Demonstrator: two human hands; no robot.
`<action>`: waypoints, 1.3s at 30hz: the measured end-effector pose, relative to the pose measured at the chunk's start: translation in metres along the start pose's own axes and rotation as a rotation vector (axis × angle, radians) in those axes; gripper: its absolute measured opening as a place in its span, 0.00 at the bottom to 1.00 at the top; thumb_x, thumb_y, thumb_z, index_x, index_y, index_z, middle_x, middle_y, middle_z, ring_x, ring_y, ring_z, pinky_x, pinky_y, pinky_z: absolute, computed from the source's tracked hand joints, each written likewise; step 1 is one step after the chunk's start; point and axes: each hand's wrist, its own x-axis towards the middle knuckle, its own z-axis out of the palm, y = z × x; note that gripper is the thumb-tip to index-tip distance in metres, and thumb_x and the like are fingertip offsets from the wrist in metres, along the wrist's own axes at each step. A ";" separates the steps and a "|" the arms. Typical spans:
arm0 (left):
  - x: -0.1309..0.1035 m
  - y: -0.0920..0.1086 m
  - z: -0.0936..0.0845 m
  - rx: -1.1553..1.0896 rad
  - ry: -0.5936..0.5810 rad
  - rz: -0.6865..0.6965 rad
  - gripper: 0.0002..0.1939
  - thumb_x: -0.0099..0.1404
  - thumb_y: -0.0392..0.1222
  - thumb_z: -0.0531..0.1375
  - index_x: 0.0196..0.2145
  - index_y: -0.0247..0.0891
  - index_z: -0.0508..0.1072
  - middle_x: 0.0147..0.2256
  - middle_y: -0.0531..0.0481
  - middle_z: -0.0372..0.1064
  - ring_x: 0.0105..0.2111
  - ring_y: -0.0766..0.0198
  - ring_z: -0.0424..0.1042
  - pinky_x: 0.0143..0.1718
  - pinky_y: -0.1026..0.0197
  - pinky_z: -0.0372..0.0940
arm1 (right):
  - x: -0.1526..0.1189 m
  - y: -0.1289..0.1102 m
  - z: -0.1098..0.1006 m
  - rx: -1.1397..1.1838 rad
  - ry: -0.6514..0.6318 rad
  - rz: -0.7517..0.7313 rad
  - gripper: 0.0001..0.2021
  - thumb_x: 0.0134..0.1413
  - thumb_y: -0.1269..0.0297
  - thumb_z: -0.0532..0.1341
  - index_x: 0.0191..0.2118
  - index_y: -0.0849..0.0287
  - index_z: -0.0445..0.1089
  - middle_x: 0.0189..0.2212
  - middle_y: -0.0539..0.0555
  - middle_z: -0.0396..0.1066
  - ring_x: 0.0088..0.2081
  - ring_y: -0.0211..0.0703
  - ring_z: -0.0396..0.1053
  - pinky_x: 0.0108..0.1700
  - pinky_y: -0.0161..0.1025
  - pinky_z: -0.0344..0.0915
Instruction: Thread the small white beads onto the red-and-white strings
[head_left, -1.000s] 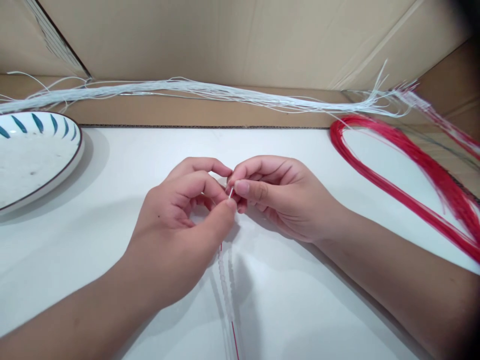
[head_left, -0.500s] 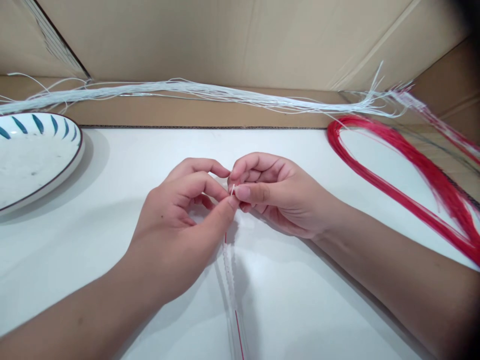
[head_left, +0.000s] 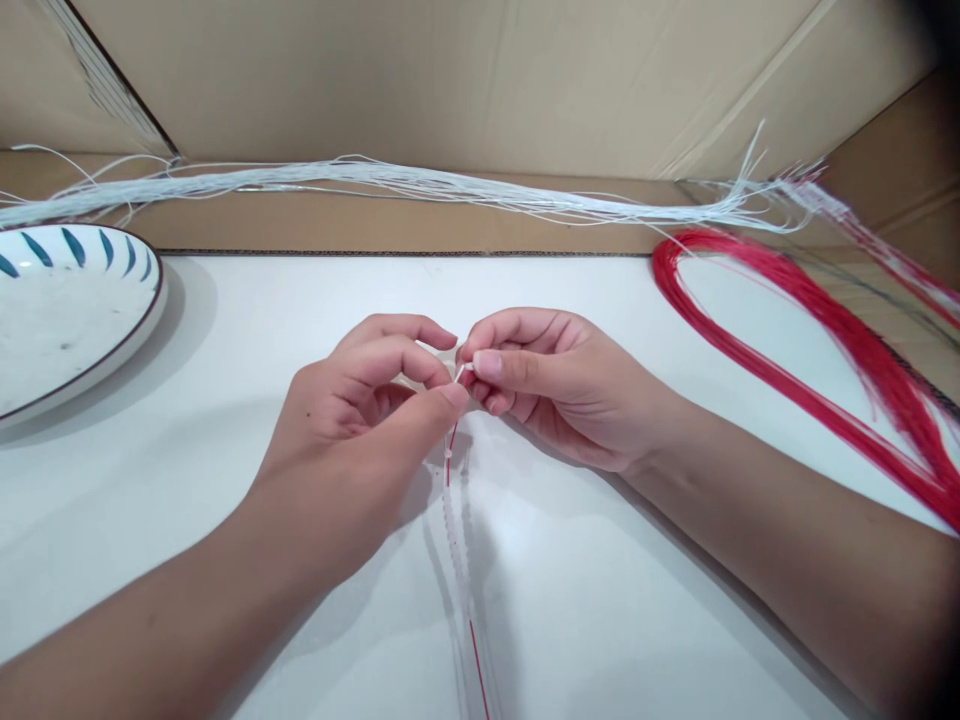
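Near the middle of the white table, my left hand (head_left: 367, 430) pinches a short white cord end (head_left: 460, 374) between thumb and index finger. Close against it, my right hand (head_left: 555, 385) has its thumb and curled fingers closed on a tiny white piece at the same spot. A thin red cord (head_left: 478, 660) hangs from the fingertips toward the front edge, running through a row of small clear beads (head_left: 452, 530). One bead sits apart, higher on the cord. What lies behind the right fingers is hidden.
A white plate with blue leaf marks (head_left: 67, 330) stands at the left. A bundle of white cords (head_left: 420, 185) lies along the cardboard (head_left: 390, 228) at the back. Looped red cords (head_left: 780, 385) lie at the right, with more red-and-white strands beyond.
My fingertips have moved slightly apart, and my left thumb has shifted left. More of the white cord end shows, and a single bead and more red cord are visible below the fingers.
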 end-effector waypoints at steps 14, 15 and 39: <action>-0.001 -0.001 -0.001 0.071 -0.024 0.065 0.10 0.59 0.37 0.65 0.21 0.44 0.77 0.43 0.54 0.71 0.49 0.61 0.72 0.37 0.71 0.70 | 0.000 0.000 0.001 0.000 -0.012 0.017 0.03 0.54 0.77 0.71 0.32 0.65 0.79 0.27 0.49 0.78 0.26 0.28 0.74 0.31 0.23 0.73; -0.001 -0.001 -0.001 0.077 -0.028 0.069 0.10 0.59 0.37 0.65 0.21 0.44 0.77 0.43 0.54 0.71 0.49 0.61 0.72 0.37 0.72 0.70 | 0.000 0.000 0.001 0.001 -0.009 0.017 0.03 0.54 0.77 0.71 0.32 0.65 0.79 0.27 0.49 0.78 0.26 0.28 0.74 0.31 0.23 0.73; -0.001 0.004 -0.001 0.112 -0.024 0.021 0.11 0.58 0.39 0.65 0.19 0.41 0.75 0.44 0.52 0.70 0.43 0.61 0.72 0.30 0.71 0.68 | -0.002 -0.001 0.008 -0.151 0.043 -0.051 0.05 0.51 0.77 0.71 0.29 0.61 0.78 0.25 0.48 0.75 0.26 0.30 0.71 0.30 0.27 0.72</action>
